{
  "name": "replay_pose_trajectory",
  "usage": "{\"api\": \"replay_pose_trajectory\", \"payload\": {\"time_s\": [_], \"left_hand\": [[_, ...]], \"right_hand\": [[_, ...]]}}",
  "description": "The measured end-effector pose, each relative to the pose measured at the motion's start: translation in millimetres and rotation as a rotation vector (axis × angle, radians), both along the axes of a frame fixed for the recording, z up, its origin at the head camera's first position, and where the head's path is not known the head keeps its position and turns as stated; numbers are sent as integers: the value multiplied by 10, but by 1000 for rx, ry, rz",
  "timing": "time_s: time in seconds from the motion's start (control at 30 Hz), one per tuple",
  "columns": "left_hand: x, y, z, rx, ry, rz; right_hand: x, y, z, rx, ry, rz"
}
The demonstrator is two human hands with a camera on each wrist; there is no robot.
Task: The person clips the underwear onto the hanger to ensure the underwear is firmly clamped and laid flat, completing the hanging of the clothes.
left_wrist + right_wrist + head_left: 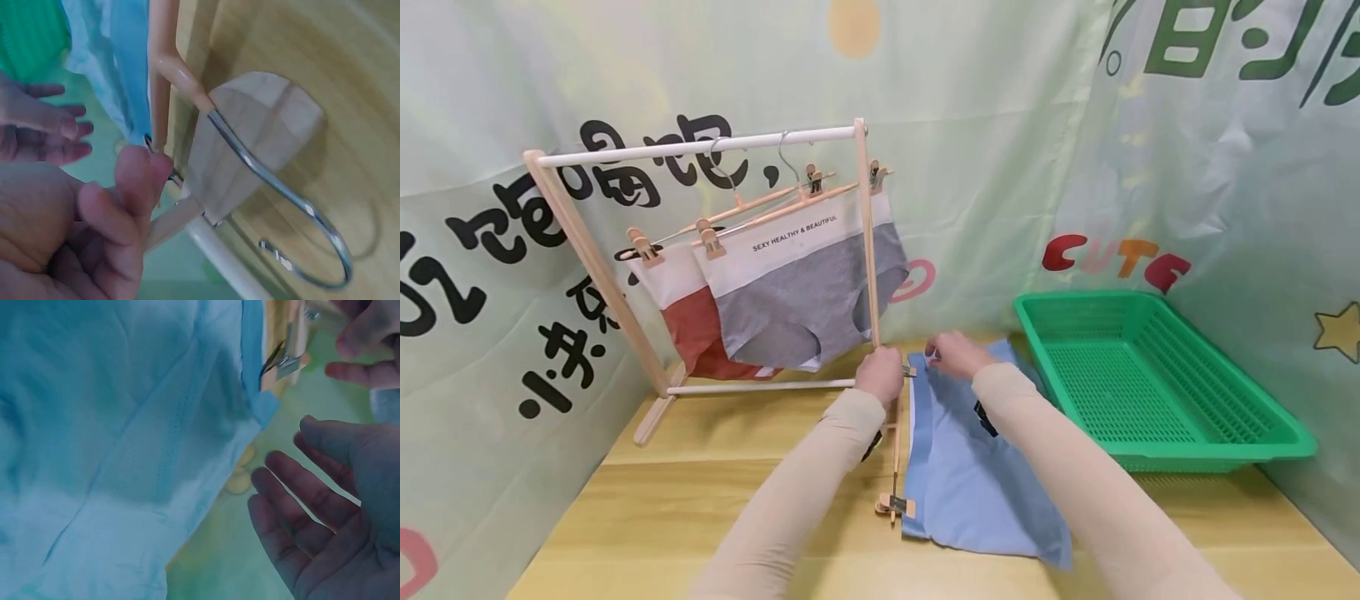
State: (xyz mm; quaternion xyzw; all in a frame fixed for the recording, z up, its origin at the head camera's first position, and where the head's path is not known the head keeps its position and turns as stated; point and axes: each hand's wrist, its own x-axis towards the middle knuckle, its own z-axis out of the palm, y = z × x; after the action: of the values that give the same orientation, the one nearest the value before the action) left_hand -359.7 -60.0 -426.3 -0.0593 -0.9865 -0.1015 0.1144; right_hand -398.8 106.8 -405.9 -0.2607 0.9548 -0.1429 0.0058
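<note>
Light-blue briefs (977, 483) lie on the table with the waistband along a wooden clip hanger (897, 450). The near clip (897, 505) grips one waistband end, and the far clip (284, 365) bites the other. My left hand (880, 373) is by the far clip, its fingers loosely bent with nothing seen between them; the right wrist view shows a gap to the clip. My right hand (331, 512) hovers beside the far waistband corner, fingers spread and relaxed, apart from the fabric. The hanger's metal hook (281, 190) points left, over the rack's foot (256, 125).
A wooden rack (700, 148) at the left carries grey-and-white briefs (805, 287) and red-and-white briefs (696, 329) on clip hangers. To the right stands a green plastic basket (1217, 454). A printed cloth backdrop (970, 167) rises behind the wooden table (715, 475).
</note>
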Motion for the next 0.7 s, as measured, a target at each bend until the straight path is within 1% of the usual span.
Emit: {"api": "replay_pose_trajectory", "payload": {"time_s": [0.1, 0.17, 0.23, 0.33, 0.43, 0.5, 0.6, 0.7], "left_hand": [[-3, 68, -53, -1, 4, 49], [5, 109, -79, 2, -11, 70], [10, 146, -99, 0, -38, 89], [0, 189, -122, -9, -58, 93], [-37, 210, -142, -11, -42, 96], [-67, 210, -158, -11, -33, 108], [-105, 191, -184, -9, -49, 129], [-127, 165, -214, -7, -68, 127]], "right_hand": [[-116, -61, -82, 17, 6, 11], [-179, -106, -139, 31, -2, 34], [-229, -141, -200, 42, -30, 46], [-297, -179, -267, 59, -52, 38], [-359, -194, -307, 63, -76, -2], [-395, -201, -327, 62, -82, -15], [-436, -210, -351, 69, -70, -5], [-453, -219, -369, 67, -44, 20]]}}
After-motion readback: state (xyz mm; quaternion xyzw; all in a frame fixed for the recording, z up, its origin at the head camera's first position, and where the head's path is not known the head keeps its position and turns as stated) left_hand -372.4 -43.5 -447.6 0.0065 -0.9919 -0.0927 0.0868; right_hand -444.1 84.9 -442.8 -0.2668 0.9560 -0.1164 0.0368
